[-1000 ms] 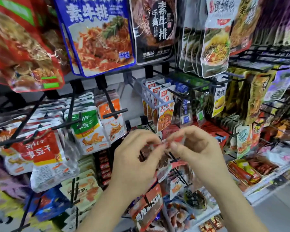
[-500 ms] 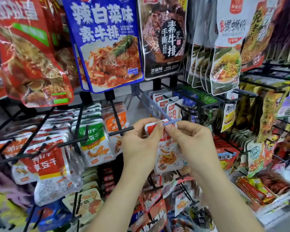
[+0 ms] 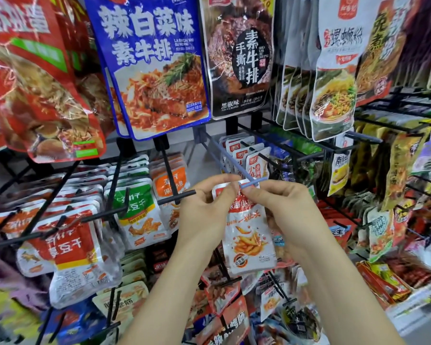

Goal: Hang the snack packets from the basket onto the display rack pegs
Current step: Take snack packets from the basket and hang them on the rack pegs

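A small white snack packet [image 3: 249, 235] with an orange-red top band and a picture of fried strips hangs upright between my hands. My left hand [image 3: 207, 210] pinches its top left corner. My right hand [image 3: 281, 210] pinches its top right corner. The packet's top edge sits right at the tip of a blue-grey peg [image 3: 224, 158], by the peg's short crossbar. Further back on that same peg hang several matching packets [image 3: 244, 155]. The basket is out of view.
Large bags [image 3: 149, 66] hang on the row above. Black pegs [image 3: 177, 195] with green and orange packets [image 3: 135, 210] jut out just left of my left hand. More packets crowd the pegs below and to the right. A shelf edge [image 3: 413, 302] runs at lower right.
Both hands have risen from the lower pegs with the packet. It went from bunched between the fingers to hanging flat with its top at the blue-grey peg's tip.
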Available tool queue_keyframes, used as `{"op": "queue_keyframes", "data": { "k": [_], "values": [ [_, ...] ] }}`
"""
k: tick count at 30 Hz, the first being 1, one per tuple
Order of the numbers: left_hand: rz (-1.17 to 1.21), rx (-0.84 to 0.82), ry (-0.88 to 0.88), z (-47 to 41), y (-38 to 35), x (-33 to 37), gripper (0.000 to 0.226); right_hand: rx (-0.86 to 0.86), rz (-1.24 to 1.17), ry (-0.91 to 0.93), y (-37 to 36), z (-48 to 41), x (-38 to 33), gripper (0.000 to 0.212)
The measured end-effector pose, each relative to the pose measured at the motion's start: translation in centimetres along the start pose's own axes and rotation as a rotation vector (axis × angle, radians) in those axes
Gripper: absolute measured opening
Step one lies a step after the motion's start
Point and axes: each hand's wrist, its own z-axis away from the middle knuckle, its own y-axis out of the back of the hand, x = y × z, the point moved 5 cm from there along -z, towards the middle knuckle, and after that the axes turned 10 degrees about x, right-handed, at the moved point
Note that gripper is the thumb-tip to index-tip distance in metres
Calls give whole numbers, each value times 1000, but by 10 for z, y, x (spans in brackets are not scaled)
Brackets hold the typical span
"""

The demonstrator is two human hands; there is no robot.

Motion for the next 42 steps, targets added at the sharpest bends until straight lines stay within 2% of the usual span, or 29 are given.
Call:
{"op": "queue_keyframes", "data": {
  "k": [3, 5, 7, 9, 12, 14, 16, 19, 22, 26, 31, 34, 38, 42],
  "values": [
    [9, 12, 9, -1, -3, -5, 30, -48, -92, -152, -4, -4, 11, 12],
    [-3, 16, 0, -2, -4, -8, 27, -39, -87, -159, -5, -7, 15, 15],
    [-40, 40, -59, -3, -4, -8, 23, 10, 3, -74, -6, -10, 11, 8],
    [-79, 66, -106, -3, -2, -10, 20, 80, 119, 64, -6, -13, 6, 17],
    [-58, 46, -136, 4, 5, -16, 41, 146, 181, 166, -8, -17, 8, 7],
    [-110, 16, -174, 9, 10, -22, 48, 170, 197, 170, -8, -17, 13, 10],
    [-186, 22, -212, 9, 13, -27, 47, 208, 201, 215, -7, -18, 15, 12],
    [-280, 81, -239, 0, 14, -32, 50, 284, 317, 393, -7, -18, 13, 17],
    [-394, 106, -272, -7, 11, -29, 51, 266, 438, 478, -10, -18, 15, 14],
    [-632, 93, -343, -15, 4, -20, 63, 160, 403, 504, -12, -18, 18, 23],
    [-797, 9, -313, -16, 4, -17, 74, 72, 339, 450, -12, -9, 14, 30],
    [-788, 66, -420, -12, 14, -13, 72, 63, 341, 385, -4, -2, 14, 32],
    [-785, 111, -478, 3, 29, -15, 68, 93, 356, 358, 18, 16, 13, 23],
    [-674, 17, -510, 32, 30, -23, 44, 125, 324, 298, 49, 41, 13, 20]
  ]
}}
